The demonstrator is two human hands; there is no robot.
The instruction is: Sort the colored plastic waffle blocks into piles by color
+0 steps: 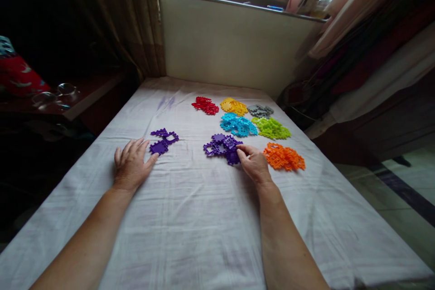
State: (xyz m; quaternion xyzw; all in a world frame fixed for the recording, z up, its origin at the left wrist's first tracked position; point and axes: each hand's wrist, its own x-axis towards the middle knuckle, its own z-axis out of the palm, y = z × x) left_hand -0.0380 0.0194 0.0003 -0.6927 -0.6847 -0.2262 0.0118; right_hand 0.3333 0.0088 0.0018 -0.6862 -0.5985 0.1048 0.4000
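My left hand lies flat on the cloth with its fingers apart and the thumb pointing at a few loose purple interlocking tiles. Nothing is in that hand. At the right edge of a larger purple tile pile, my right hand has thumb and fingertips pinched together on a purple tile. The fingers cover part of that tile, which still sits against the pile. Some purple tiles are solid squares with toothed edges, others are open frames.
Other tile piles lie beyond and to the right: red, yellow, grey, blue, green and orange. A white cloth covers the surface. Glasses rest on a shelf at left.
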